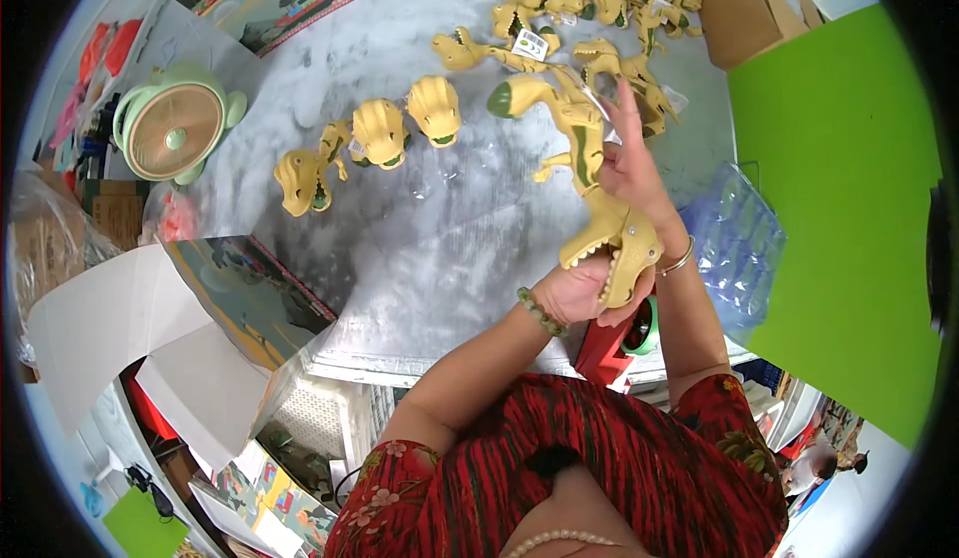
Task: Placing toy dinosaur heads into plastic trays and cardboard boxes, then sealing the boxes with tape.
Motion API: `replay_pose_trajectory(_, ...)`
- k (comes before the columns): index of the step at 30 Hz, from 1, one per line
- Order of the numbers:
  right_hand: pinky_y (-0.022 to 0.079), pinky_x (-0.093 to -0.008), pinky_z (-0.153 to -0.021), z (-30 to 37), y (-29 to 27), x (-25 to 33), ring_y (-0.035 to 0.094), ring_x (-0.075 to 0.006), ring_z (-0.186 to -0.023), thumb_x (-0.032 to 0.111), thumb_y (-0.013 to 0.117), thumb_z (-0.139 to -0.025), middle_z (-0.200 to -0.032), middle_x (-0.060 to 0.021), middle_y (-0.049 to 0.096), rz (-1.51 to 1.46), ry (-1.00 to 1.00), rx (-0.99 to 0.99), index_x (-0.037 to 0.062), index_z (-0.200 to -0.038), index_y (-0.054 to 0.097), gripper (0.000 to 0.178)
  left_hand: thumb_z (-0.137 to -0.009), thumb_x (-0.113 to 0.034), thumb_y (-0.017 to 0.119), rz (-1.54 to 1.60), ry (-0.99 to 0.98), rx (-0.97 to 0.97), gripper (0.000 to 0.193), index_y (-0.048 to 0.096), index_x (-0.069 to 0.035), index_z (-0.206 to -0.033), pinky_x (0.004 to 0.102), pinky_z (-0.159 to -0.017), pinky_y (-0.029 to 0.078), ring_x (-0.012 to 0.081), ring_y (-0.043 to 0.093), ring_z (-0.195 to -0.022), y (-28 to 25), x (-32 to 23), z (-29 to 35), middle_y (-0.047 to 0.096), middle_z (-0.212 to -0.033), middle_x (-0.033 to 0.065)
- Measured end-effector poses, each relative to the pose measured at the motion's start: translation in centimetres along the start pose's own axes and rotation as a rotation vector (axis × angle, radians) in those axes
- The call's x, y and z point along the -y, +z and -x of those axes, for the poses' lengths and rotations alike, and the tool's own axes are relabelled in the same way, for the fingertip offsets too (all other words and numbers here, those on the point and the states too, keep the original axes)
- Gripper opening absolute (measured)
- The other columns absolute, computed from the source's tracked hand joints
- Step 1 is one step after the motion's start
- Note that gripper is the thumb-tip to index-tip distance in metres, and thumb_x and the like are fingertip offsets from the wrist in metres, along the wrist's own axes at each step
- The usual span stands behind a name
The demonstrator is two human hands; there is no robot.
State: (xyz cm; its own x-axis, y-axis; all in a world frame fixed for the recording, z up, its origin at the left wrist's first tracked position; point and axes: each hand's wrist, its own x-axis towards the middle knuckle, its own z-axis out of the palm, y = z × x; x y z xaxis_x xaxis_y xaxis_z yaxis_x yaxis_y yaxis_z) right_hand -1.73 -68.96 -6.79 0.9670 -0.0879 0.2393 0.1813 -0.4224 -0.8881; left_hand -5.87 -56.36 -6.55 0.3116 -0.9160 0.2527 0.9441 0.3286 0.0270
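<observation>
A yellow toy dinosaur point(582, 141) with green markings is held above the table, its open-mouthed head toward me and its green-tipped tail end pointing away to the left. My left hand point(589, 293) is closed around the head at the jaws. Beside the body, my right hand point(629, 158) has its fingers stretched out; the thumb side lies close against the toy, and part of that contact is hidden. Left of the hands, yellow dinosaur pieces sit in a row: a head point(300, 182), a second one point(379, 133) and a third one point(434, 110).
Tagged dinosaurs point(609, 3) are heaped at the far right of the grey table point(440, 258). A green-rimmed fan point(175, 130) stands at left, above an open printed box point(255, 293). Clear blue plastic point(734, 248) lies right of my arm, by a green surface point(839, 218). A red tape dispenser point(604, 353) is near the edge.
</observation>
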Motion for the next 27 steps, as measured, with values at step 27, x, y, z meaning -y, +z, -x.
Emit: replay_pose_trajectory(27,0.042,-0.0202,-0.06,-2.4,2.9,-2.2,0.05,-0.0094,-0.07,0.011,0.062,-0.072,-0.085,-0.0053,0.054,-0.236,0.035,-0.556,0.0013,-0.106,0.045,0.039,-0.084,-0.032,0.041,-0.176,-0.033,-0.292,0.037,0.038,-0.003,-0.108,0.0269,-0.055,0.047,0.0197,0.055,-0.063,0.3,-0.1,1.7,0.053,-0.082,0.0144)
